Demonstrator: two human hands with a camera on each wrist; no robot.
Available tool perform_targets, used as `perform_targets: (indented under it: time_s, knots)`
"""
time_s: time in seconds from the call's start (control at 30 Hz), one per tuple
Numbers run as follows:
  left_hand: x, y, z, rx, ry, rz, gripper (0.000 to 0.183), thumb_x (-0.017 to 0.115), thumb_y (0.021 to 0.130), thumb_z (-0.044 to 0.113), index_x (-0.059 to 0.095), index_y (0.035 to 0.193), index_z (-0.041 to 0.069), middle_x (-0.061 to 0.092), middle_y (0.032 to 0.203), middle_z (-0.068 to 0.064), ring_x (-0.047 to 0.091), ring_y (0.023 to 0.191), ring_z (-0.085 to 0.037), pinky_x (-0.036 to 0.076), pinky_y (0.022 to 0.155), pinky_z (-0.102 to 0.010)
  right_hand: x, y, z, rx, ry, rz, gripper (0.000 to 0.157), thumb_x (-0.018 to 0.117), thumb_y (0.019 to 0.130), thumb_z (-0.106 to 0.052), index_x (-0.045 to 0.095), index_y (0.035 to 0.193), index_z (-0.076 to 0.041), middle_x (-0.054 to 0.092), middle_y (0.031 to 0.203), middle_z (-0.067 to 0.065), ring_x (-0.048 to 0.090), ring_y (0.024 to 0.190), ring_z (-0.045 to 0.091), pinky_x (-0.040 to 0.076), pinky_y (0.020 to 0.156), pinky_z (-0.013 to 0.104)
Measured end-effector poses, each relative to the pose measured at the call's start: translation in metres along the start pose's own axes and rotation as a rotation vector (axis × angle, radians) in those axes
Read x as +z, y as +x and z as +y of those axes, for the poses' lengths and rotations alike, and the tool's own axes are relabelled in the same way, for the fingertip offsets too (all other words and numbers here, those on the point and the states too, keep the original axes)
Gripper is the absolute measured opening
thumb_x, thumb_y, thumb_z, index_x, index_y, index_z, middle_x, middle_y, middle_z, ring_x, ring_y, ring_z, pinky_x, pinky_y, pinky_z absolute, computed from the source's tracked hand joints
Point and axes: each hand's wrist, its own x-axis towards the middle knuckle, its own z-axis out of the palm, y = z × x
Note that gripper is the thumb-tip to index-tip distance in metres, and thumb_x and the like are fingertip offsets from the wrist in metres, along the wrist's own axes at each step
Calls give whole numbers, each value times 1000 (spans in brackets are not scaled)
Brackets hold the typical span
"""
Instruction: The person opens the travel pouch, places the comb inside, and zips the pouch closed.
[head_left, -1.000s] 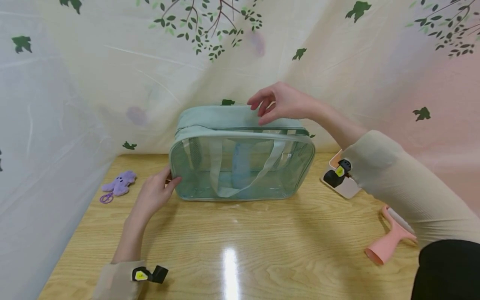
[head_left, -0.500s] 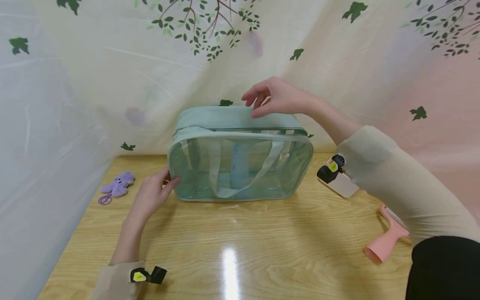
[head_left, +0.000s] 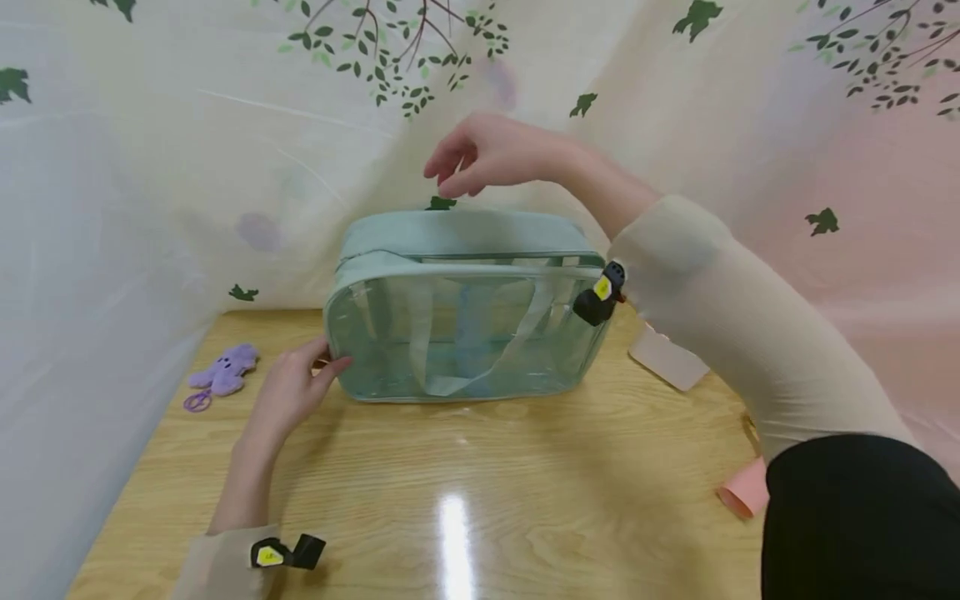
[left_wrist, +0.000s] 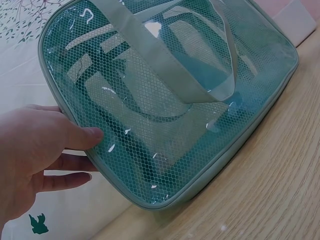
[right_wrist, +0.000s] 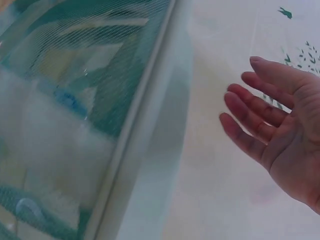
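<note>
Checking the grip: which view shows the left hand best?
The left wrist view: the left hand appears large, its thumb on the green bag. The head view shows the hand smaller, at the bag's side; the right wrist view, not at all.

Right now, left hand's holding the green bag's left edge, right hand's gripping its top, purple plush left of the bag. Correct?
One miss: the right hand isn't gripping the green bag; the right wrist view shows that hand empty and apart from the bag. The left hand and purple plush are as you say.
</note>
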Motion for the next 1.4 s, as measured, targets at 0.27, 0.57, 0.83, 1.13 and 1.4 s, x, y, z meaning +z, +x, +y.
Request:
perform_targets:
  time_s: [0.27,0.57,0.83,1.13,1.4]
  knots:
    - [0,-1,-1,23,5,20,8,68,99,11,70,105,6,77,93,-14,74,87,-32,60,80,-55,3,39,-39,-16,-64,-153,42,62,101,-33,63,139,-14,70,127,2,69,108,15,58,95,29]
    - [-2,-2,1,63,13,78,4,73,95,7,73,92,7,76,87,-10,73,81,-29,59,75,-53,25,72,-72,-45,-61,-233,31,58,103,-26,70,130,-17,69,126,1,66,108,18,57,92,30]
    - [1,0,1,71,8,79,8,74,94,7,71,86,7,76,84,-9,73,79,-27,60,75,-52,44,87,-81,-31,-126,-301,24,59,102,-22,74,118,-13,69,108,-3,63,89,13,55,80,27]
    - [-1,0,0,66,3,72,6,74,95,8,73,89,7,76,85,-9,72,80,-27,60,76,-53,58,100,-90,-41,-231,-399,16,61,98,-20,77,100,-15,63,80,-8,51,62,4,46,64,20]
    - [0,1,-2,85,0,77,7,74,94,8,72,87,8,75,84,-8,72,79,-27,60,76,-52,71,106,-95,-31,-361,-404,12,61,98,-19,72,92,-19,58,74,-9,47,58,5,43,64,23]
